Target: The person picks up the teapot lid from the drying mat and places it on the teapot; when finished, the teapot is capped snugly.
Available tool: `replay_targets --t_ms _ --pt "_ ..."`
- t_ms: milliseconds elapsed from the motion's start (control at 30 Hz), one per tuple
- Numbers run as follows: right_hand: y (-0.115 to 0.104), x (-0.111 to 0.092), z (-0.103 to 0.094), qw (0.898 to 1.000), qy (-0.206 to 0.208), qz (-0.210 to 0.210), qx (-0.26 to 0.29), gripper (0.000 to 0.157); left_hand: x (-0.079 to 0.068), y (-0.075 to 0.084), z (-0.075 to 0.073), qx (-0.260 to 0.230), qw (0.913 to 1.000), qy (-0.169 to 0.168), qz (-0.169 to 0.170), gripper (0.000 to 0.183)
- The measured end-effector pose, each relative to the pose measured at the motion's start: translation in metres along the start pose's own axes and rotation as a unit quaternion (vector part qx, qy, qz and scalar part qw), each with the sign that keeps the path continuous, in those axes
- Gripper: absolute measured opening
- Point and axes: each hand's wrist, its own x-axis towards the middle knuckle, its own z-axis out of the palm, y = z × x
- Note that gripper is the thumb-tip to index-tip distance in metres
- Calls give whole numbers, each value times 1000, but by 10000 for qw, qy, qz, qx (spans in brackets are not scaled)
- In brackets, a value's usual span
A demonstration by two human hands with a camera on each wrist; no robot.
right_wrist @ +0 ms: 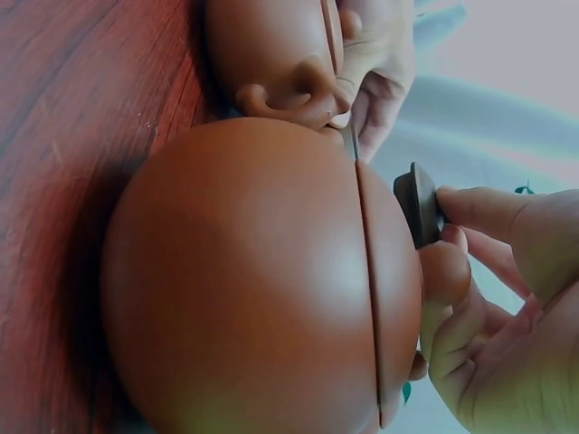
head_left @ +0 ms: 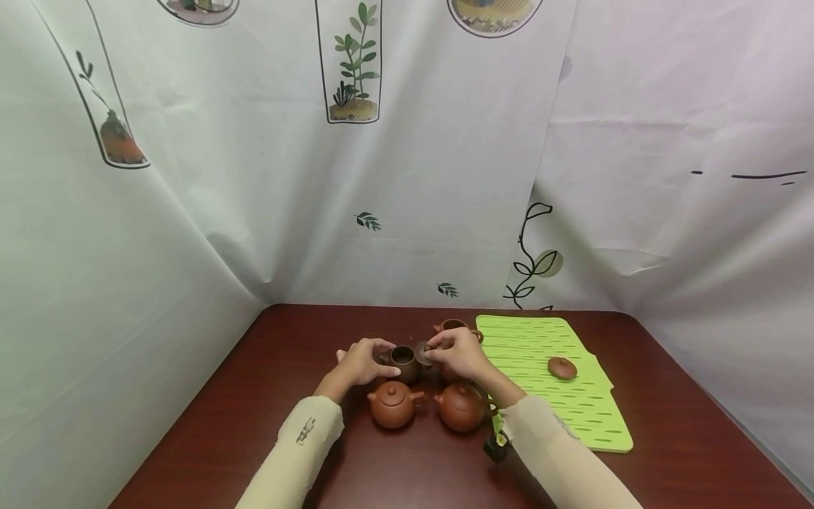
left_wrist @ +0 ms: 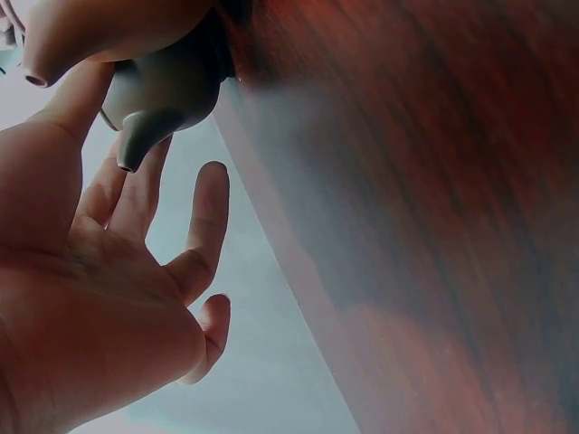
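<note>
A dark brown teapot (head_left: pixel 407 370) stands with its mouth uncovered near the middle of the table. My left hand (head_left: pixel 361 362) holds it from the left, thumb at the near side and fingers round the far side; its spout shows beside the fingers in the left wrist view. My right hand (head_left: pixel 463 355) pinches a dark teapot lid (right_wrist: pixel 418 203), held tilted just right of the opening. Two lidded reddish-brown teapots, a left one (head_left: pixel 391 408) and a right one (head_left: pixel 462 410), stand nearer me. Part of another teapot (head_left: pixel 449 375) shows under my right hand.
Behind my right hand stands a lidless reddish teapot (head_left: pixel 453 324). A green mat (head_left: pixel 531 339) covers the table's right part, with a reddish-brown lid (head_left: pixel 562 367) lying on it. Printed white cloth (head_left: pixel 407 177) hangs behind the dark red table (head_left: pixel 407 466).
</note>
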Motion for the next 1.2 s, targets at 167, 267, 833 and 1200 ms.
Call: replay_targets --t_ms 167,267,833,1200 --pt "-6 4 4 9999 -140 82 -19 12 1 -2 0 -36 10000 -35 -77 47" --pt "-9 5 6 9994 -224 243 -39 12 1 -2 0 -28 10000 -29 -91 47" --pt "-18 16 17 9988 -172 423 -183 10 2 0 -1 7 9999 -96 -64 49" --pt "-22 21 22 9970 -271 677 -256 11 2 1 -2 50 9999 -112 -72 49"
